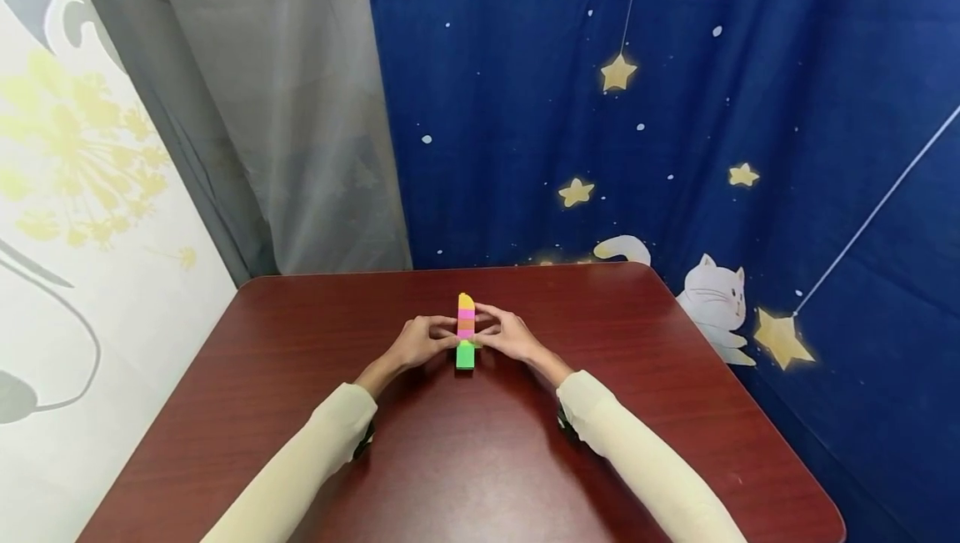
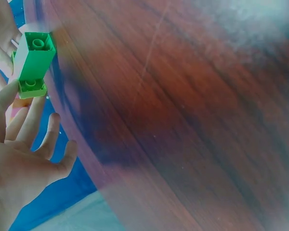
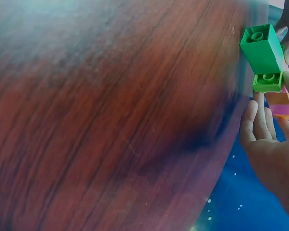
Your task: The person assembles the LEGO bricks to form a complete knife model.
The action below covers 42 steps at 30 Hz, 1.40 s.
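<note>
A stack of toy building bricks [image 1: 466,326] is held up between both hands over the table. A tall green brick [image 1: 465,357] forms its near end, followed by a thin yellow-green piece, pink and orange bricks, and a yellow rounded piece [image 1: 467,301] at the far end. My left hand [image 1: 418,343] pinches the stack from the left with thumb and fingers. From the other side my right hand [image 1: 514,338] grips it likewise. Both wrist views show the hollow underside of the green brick [image 2: 36,62] and of the yellow-green piece [image 3: 268,83]. Fingers hide parts of the middle bricks.
A dark red-brown wooden table [image 1: 480,460] with rounded corners lies beneath the arms. Behind it hang a grey curtain [image 1: 300,126] and a blue curtain [image 1: 517,134] with stars and a white cat. A pale patterned panel [image 1: 82,218] stands on the left.
</note>
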Available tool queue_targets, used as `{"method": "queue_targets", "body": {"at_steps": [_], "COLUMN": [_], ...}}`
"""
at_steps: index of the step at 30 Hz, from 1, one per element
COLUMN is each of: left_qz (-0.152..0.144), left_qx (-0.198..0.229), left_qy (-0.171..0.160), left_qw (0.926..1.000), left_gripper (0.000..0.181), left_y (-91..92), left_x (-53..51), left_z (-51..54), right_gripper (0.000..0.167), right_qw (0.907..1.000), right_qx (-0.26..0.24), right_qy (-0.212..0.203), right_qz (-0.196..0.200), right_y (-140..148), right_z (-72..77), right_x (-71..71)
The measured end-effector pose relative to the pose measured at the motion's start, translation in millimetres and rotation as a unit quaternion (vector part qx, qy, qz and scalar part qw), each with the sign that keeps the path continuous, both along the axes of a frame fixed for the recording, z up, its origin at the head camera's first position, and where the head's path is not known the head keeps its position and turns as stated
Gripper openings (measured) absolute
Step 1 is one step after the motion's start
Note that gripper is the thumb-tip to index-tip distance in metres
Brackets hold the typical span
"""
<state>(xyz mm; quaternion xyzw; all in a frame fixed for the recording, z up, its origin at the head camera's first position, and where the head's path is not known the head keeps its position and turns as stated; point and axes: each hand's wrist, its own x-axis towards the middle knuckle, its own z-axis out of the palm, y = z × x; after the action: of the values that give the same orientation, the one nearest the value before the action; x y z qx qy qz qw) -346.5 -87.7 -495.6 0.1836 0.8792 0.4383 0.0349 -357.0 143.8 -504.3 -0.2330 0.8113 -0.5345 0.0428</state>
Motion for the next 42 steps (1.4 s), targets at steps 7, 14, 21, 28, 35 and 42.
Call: {"method": "queue_targets", "body": {"at_steps": [7,14,21,28,35,42], "left_qz": [0.018,0.027,0.031,0.041,0.045,0.043], "left_qx": [-0.007,-0.019,-0.024,-0.028,-0.028,-0.039], "left_qy": [0.020,0.015,0.021,0.022,0.022,0.016], "left_qw": [0.9996,0.9994,0.9990,0.9985,0.9984,0.9982], "left_gripper": [0.037,0.036,0.035,0.034,0.032,0.035], "left_y": [5.2,9.1,10.2,10.9,9.6,5.9], "left_x": [-6.6,-8.1,-10.4,-9.2,-10.1,-8.7], "left_z": [-6.3,-9.3,-12.9,-13.4,-14.0,-9.3], "right_gripper": [0.059,0.058,0.057,0.055,0.054,0.052], "right_qw": [0.9993,0.9971,0.9962,0.9969,0.9976,0.9968], "right_qx": [-0.007,-0.018,-0.024,-0.018,-0.019,0.003], "right_qy": [-0.017,-0.040,-0.047,-0.044,-0.034,-0.030], "right_qz": [-0.034,-0.063,-0.069,-0.063,-0.058,-0.074], "right_y": [-2,-1,0,-2,-3,1], "right_z": [-8.1,-16.6,-19.8,-21.0,-22.8,-19.3], "right_x": [-5.1,-7.3,-8.9,-8.4,-7.8,-7.8]}}
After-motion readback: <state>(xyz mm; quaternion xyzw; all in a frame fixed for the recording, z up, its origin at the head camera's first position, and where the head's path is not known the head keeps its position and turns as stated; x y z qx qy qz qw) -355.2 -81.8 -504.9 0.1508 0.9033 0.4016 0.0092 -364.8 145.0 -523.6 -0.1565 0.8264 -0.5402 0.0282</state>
